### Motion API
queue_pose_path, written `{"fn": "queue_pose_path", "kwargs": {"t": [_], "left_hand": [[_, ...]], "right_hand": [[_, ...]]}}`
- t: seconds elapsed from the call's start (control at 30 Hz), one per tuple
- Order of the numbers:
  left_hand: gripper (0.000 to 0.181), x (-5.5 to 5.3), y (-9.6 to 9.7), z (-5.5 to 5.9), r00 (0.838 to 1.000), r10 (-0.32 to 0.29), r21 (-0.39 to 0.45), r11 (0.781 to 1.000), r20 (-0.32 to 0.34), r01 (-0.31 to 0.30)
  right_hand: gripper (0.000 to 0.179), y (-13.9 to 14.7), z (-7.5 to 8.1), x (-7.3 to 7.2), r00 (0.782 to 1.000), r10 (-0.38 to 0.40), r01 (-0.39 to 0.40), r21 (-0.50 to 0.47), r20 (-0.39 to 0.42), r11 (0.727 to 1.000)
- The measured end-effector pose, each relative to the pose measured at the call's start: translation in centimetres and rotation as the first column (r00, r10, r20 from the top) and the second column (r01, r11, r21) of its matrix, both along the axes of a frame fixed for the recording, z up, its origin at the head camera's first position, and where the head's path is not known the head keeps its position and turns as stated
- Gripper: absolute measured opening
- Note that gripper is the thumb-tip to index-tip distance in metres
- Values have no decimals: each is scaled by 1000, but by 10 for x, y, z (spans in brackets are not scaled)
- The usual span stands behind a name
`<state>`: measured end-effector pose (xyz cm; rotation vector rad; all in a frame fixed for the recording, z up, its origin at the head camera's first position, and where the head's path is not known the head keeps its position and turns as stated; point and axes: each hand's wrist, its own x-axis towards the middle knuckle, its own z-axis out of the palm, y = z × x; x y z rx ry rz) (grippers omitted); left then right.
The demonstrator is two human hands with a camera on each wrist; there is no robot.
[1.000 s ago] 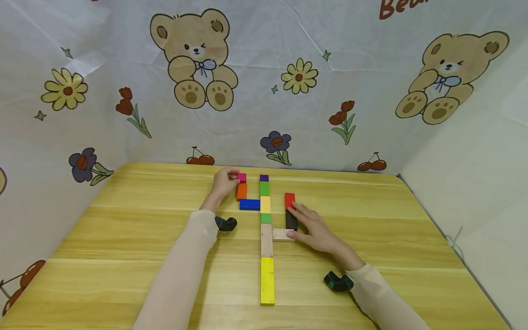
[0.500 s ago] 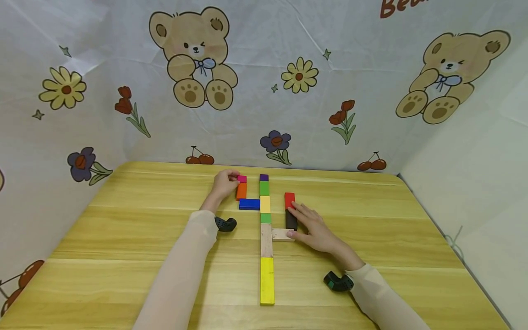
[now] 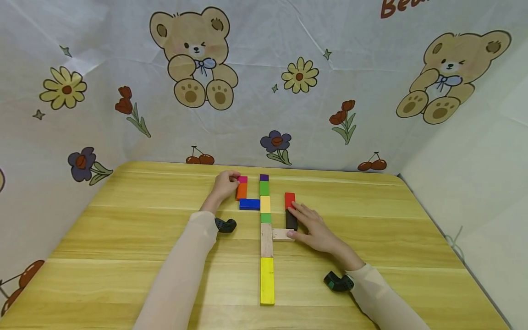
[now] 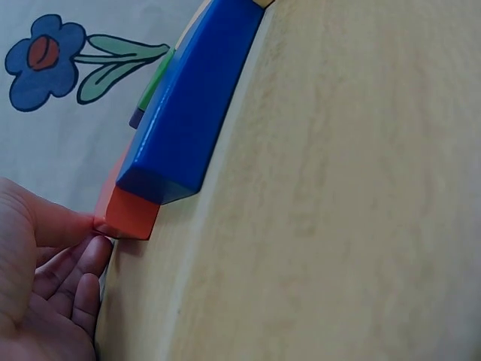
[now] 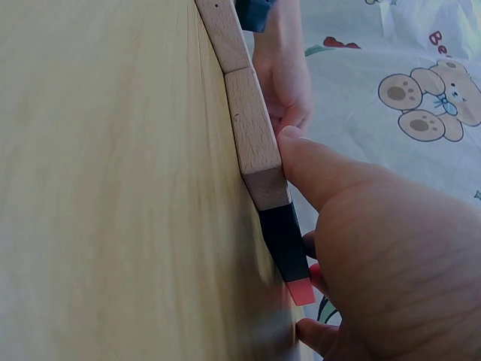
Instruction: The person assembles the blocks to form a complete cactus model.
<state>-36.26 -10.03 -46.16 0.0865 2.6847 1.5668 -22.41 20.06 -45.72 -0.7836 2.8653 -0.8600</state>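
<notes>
At the far end of the layout, my left hand (image 3: pixel 225 184) has its fingertips on a small pink block (image 3: pixel 243 179), pinching it at its left. The pink block sits against the end of an orange block (image 3: pixel 241 192); in the left wrist view it is hidden, and my thumb is right at the orange block (image 4: pixel 129 213). A blue block (image 3: pixel 250 204) links to the central row. My right hand (image 3: pixel 315 229) lies spread, thumb on a plain wooden block (image 3: pixel 282 234), fingertips over a black block (image 3: pixel 291 219) and a red block (image 3: pixel 289 200).
Through the middle runs a line of blocks: purple (image 3: pixel 264 178), green, pale yellow (image 3: pixel 265 204), green, plain wood (image 3: pixel 266 240) and a long yellow block (image 3: pixel 267 280). The wooden table (image 3: pixel 123 256) meets a printed cloth (image 3: pixel 247 123) at its back edge.
My left hand has brought the pink block slightly nearer, up against the orange block, where it now lies lined up. The right hand has stayed in place.
</notes>
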Motion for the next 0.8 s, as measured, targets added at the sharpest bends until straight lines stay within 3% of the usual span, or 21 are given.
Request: {"fn": "queue_pose_path", "kwargs": {"t": [0.27, 0.4, 0.6, 0.8], "left_hand": [[33, 1, -2, -2, 1000, -1, 0, 1000, -6, 1], [36, 7, -4, 0, 1000, 19, 4, 1000, -15, -19], [41, 26, -8, 11, 996, 61, -23, 998, -71, -63], [46, 52, -18, 24, 991, 23, -133, 990, -132, -40]], "right_hand": [[73, -1, 1, 0, 1000, 0, 0, 4, 6, 1000], [73, -2, 1, -1, 1000, 2, -2, 1, 12, 1000], [73, -1, 0, -2, 1000, 11, -11, -17, 4, 1000], [73, 3, -2, -3, 1000, -6, 6, 0, 12, 1000]]}}
